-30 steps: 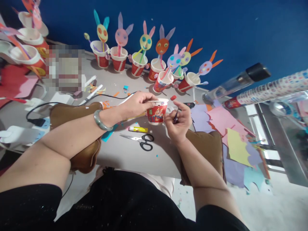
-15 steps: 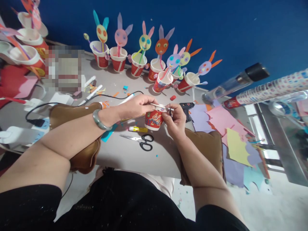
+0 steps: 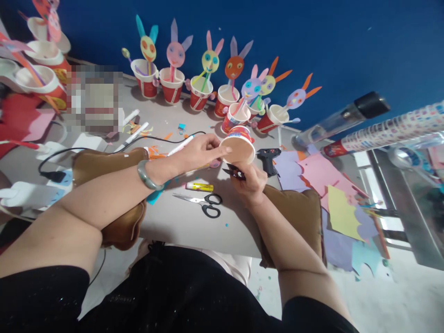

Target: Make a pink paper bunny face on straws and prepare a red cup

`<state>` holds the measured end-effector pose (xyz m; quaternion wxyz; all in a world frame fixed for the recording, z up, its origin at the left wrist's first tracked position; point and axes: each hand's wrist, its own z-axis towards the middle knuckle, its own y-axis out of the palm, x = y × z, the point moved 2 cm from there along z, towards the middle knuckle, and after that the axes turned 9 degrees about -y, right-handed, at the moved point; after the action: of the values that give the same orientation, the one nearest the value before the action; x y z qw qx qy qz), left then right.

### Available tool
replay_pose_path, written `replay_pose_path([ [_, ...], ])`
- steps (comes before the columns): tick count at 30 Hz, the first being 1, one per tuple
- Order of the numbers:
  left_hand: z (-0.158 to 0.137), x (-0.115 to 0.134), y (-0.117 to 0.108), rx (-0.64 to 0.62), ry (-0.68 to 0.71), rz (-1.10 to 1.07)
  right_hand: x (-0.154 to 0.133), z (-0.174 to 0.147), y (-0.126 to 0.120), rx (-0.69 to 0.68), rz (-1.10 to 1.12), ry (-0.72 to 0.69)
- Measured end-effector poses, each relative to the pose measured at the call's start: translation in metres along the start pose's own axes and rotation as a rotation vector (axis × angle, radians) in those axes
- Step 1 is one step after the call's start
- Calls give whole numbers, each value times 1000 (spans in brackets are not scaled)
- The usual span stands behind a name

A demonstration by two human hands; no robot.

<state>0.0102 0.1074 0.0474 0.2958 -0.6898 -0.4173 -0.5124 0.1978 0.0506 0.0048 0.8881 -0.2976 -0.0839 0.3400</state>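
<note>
A red printed paper cup (image 3: 239, 150) is tipped so that its plain tan bottom faces me. My left hand (image 3: 208, 150) grips it from the left, with the thumb on the base and the other fingers round the side. Just below the cup, my right hand (image 3: 250, 182) is closed on a small dark tool with a pointed blade (image 3: 233, 172), whose tip points left. Whether the right fingers also touch the cup is hidden. Scissors with black handles (image 3: 204, 202) lie on the table in front of me, beside a yellow glue stick (image 3: 200, 187).
Several red cups with paper rabbit heads (image 3: 171, 85) line the blue wall. A black glue gun (image 3: 268, 159) lies right of my hands, near coloured paper sheets (image 3: 322, 171). Brown cushions (image 3: 294, 212) lie under both forearms. A black cable (image 3: 159, 137) crosses the table behind my left hand.
The cup has been tipped from upright so its bottom faces me. My right hand has moved down below it, and the tool's blade has swung from pointing up to pointing left.
</note>
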Motion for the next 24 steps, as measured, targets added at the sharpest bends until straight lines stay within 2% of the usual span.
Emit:
replay_pose_path([
  [2, -2, 1, 2, -15, -71, -40, -1, 0, 1, 31, -25, -60],
  [4, -3, 3, 2, 10, -93, -67, 0, -1, 1, 16, -35, -49],
  [7, -5, 3, 1, 31, -55, -95, 0, -1, 2, -53, -46, 24],
  [12, -6, 1, -1, -1, 18, -128, -3, 2, -2, -27, 65, -10],
  [15, -5, 2, -5, -6, 46, -151, -3, 2, -3, -54, 155, 49],
  [18, -3, 5, -10, 4, 55, -189, -2, 0, -3, -80, 149, 93],
  [21, -2, 8, -14, 24, 5, -221, -2, -1, -2, -101, 136, 36],
  [24, -2, 11, -14, 28, -115, -204, -2, -1, 0, -103, 163, -26],
])
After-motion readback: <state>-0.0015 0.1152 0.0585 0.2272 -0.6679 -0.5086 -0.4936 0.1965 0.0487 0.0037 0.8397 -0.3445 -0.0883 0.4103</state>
